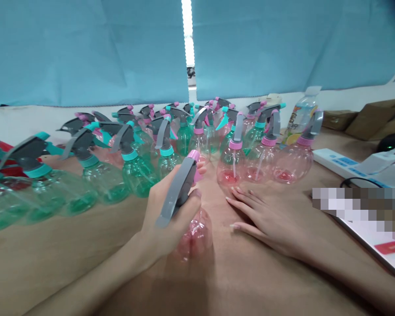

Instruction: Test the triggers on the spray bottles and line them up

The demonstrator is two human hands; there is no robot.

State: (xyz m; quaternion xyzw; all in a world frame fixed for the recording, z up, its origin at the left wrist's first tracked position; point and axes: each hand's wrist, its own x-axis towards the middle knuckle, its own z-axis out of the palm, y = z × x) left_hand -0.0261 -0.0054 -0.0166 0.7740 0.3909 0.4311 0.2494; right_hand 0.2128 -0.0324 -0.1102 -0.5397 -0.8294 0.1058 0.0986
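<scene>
My left hand (164, 210) is closed round the neck of a pink spray bottle (195, 235). Its grey sprayer head with a pink nozzle sticks up out of my grip, and the clear pink body shows below; whether its base touches the table cannot be told. Flat on the table lies my right hand (266, 215), fingers spread and holding nothing. Just beyond its fingertips stands another pink spray bottle (230, 164), with two more pink ones to its right. A green spray bottle (138, 173) is behind my left hand.
Several green spray bottles (108, 180) line the left side, with more green and pink ones behind. At the right are a drink bottle (303, 114), a white power strip (342, 164), a partly blurred-out phone or tablet (365, 232) and brown boxes (371, 116). A blue sheet (85, 48) hangs behind.
</scene>
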